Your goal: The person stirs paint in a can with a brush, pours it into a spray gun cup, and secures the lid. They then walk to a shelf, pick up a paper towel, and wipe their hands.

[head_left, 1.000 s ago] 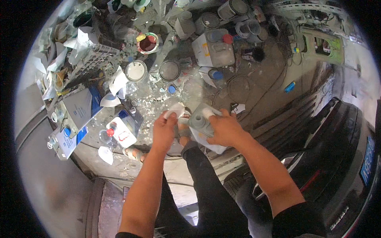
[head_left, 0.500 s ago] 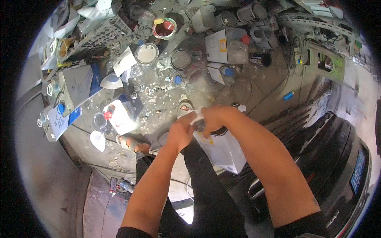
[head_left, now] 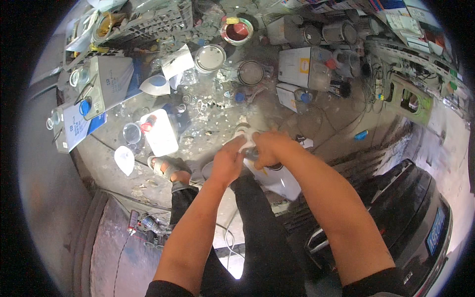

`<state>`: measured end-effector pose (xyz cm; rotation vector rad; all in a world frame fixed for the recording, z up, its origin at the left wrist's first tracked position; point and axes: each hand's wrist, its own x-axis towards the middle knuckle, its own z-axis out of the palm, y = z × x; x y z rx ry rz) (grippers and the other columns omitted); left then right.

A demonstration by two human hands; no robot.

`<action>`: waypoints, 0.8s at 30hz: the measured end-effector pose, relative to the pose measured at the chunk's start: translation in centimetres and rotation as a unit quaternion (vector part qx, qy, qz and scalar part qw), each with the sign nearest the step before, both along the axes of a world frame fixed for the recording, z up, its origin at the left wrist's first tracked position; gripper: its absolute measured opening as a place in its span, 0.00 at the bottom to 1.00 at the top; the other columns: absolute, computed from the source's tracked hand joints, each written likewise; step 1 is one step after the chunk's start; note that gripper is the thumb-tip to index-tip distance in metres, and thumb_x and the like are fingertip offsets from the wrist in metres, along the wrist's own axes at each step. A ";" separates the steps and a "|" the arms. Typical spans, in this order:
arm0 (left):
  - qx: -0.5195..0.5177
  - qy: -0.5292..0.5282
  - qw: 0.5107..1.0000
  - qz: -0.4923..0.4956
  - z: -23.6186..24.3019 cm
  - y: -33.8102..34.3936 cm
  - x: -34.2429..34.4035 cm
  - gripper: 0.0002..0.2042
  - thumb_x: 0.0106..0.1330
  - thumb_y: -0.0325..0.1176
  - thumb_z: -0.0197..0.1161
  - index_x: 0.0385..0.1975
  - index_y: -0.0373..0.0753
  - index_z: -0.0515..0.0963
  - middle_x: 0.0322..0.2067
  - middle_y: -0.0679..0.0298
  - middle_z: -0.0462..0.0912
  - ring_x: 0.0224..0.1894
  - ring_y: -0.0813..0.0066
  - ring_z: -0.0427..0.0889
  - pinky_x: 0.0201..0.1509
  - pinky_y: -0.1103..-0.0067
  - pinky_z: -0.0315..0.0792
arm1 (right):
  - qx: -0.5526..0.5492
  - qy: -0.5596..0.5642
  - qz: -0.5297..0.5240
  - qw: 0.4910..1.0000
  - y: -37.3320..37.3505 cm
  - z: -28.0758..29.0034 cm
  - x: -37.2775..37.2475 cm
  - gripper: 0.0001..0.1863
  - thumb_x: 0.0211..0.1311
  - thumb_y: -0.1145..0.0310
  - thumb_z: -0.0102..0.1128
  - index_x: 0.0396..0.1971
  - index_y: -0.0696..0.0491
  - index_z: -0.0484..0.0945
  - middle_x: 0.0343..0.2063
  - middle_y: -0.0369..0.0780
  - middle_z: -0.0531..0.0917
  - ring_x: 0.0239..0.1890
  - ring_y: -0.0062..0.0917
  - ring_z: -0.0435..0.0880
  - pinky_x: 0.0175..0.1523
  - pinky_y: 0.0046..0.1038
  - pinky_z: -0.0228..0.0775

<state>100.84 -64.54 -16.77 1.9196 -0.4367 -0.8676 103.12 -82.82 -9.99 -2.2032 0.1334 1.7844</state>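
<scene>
In front of my legs, both my hands meet at a crumpled white piece of cloth or paper. My left hand pinches its left side with closed fingers. From the right, my right hand grips the same white piece, its fingers bent downward. A small greyish part shows under the right fingers, too unclear to name. Below and behind my right hand stands a white plastic canister, its top partly hidden by the hand and forearm. My feet in sandals are on the littered floor.
Metal cans stand at the left, beside a white jerrycan lid-up. An open paint can, round tins and white jugs line the far side. A black car bumper is close on the right.
The view has tilted, so the surroundings sit a little differently. My hands stay together on the white piece, and the right hand now covers more of the canister's top.
</scene>
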 end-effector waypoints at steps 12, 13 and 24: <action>-0.172 0.575 0.663 0.448 1.2 3.8 7.6 0.14 0.73 0.37 0.49 0.50 0.34 0.71 0.48 0.56 0.80 0.50 0.62 0.80 0.57 0.64 0.75 | -0.003 -0.195 -0.013 0.981 3.2 0.5 -0.1 0.55 0.31 0.41 0.73 0.61 0.58 0.66 0.63 0.47 0.68 0.62 0.48 0.65 0.62 0.54 0.58; -0.180 0.572 0.655 0.460 1.2 4.2 7.7 0.14 0.74 0.36 0.48 0.51 0.35 0.70 0.48 0.56 0.79 0.51 0.62 0.80 0.59 0.63 0.74 | 0.000 -0.209 -0.014 0.978 3.2 0.5 0.0 0.51 0.34 0.45 0.73 0.59 0.58 0.66 0.60 0.48 0.71 0.61 0.49 0.65 0.60 0.54 0.59; -0.254 0.485 0.654 0.523 1.6 6.1 9.3 0.14 0.74 0.36 0.46 0.51 0.33 0.68 0.49 0.54 0.78 0.52 0.59 0.79 0.59 0.59 0.74 | 0.007 -0.223 -0.004 0.975 4.3 0.9 2.3 0.40 0.40 0.52 0.69 0.54 0.59 0.70 0.52 0.49 0.78 0.58 0.48 0.68 0.56 0.52 0.62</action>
